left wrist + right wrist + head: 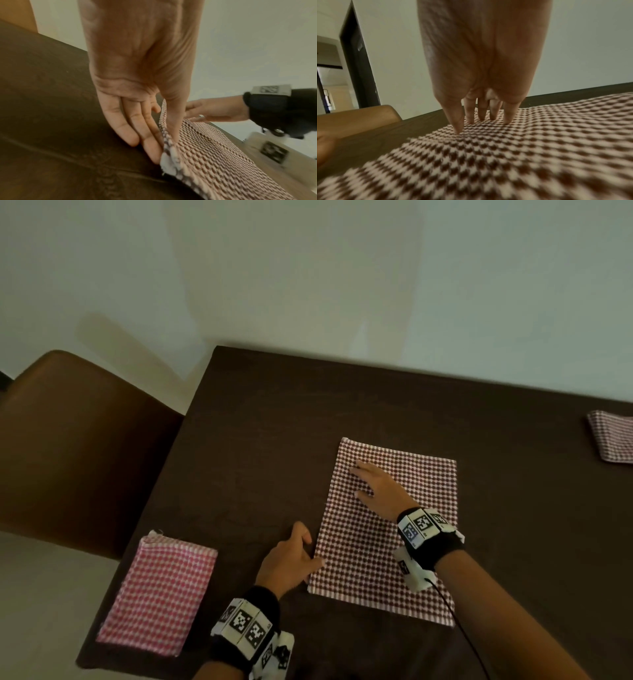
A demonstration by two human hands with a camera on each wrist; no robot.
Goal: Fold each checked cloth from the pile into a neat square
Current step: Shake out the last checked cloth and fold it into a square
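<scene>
From the head view we see a brown checked cloth (387, 529) lying flat on the dark counter (274, 440), a tall rectangle, so by our judgement it is partly folded and not yet a square. Our right hand (375, 489) lies on its far left part with fingers straight and spread, pressing it down. Our left hand (291, 556) sits at the cloth's left edge, near side. A pink checked cloth (159, 590), folded flat, lies at the near left corner of the counter and looks finished. Another checked cloth (613, 440), also folded as far as we can tell, lies at the far right edge, cut off by the frame. We see no loose pile here, so we cannot tell how many cloths remain.

In the left wrist view, our left hand (142, 94) pinches the cloth's edge (164, 121) between thumb and fingers, lifting it slightly off the counter.

In the right wrist view, our right hand (484, 81) stands with fingertips (458, 129) planted apart on the cloth (505, 155), holding it in place. We judge one more fold is needed.
</scene>
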